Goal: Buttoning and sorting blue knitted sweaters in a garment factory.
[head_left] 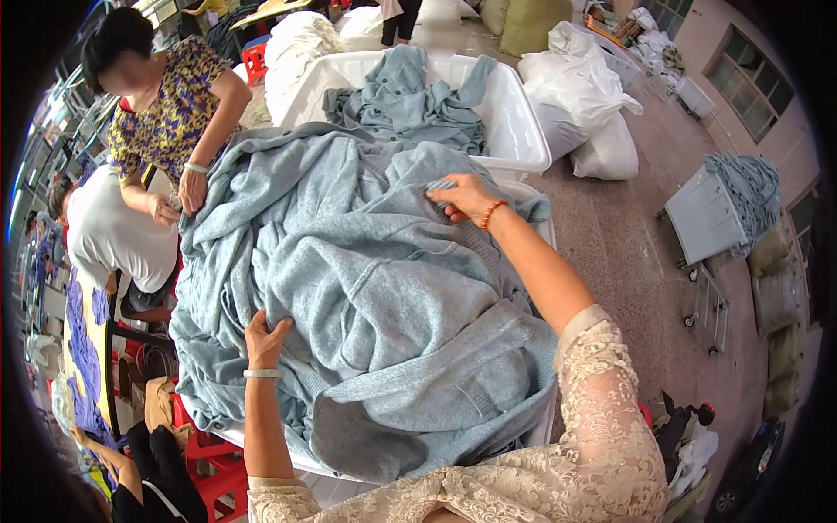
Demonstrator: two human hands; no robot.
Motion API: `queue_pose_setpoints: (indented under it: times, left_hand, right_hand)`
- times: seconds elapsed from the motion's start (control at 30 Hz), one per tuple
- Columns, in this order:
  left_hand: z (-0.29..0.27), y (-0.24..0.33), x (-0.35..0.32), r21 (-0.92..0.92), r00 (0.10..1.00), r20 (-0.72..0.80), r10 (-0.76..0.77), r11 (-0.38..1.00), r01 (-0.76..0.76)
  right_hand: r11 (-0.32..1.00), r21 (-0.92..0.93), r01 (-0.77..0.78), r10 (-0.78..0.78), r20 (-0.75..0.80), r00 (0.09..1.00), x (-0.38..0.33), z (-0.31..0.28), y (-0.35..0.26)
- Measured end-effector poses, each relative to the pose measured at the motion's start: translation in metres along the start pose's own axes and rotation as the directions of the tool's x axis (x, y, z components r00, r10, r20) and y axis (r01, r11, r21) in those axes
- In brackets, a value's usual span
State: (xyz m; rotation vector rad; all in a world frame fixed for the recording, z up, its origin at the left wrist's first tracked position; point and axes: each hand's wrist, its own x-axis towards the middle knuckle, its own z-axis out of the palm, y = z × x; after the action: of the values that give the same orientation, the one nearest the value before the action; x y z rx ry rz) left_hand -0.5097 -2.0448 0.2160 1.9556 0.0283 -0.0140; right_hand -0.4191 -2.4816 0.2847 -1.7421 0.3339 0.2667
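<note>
The blue-grey knitwear heap (375, 261) lies between the hands; the right grip (466, 199) pinches cloth at two o'clock; the left grip (263, 343) touches at eight o'clock; pinching or not, I can't tell.

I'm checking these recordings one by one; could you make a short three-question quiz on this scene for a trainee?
1. True or false: the person's right hand has an orange bead bracelet at its wrist.
2. Multiple choice: what lies in the white bin just beyond the big blue-grey pile of clothes?
a) red stools
b) more blue-grey clothes
c) purple cloth
3. Short answer: which of the person's hands touches the pile nearer to their own body?

Key:
1. True.
2. b.
3. The left hand.
</note>
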Motion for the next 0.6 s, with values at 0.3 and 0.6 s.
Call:
queue_pose_setpoints:
  times: [0.3,0.6]
  left_hand:
    - [-0.023,0.031,-0.058,0.493,0.801,-0.26,0.54,0.787,-0.371]
    - [0.0,0.037,-0.08,0.505,0.92,0.163,0.355,0.771,-0.387]
  right_hand:
    - [0.672,-0.482,0.562,-0.669,-0.071,0.74,-0.057,-0.087,0.022]
    - [0.61,-0.598,0.52,-0.406,0.328,0.853,-0.092,-0.053,0.03]
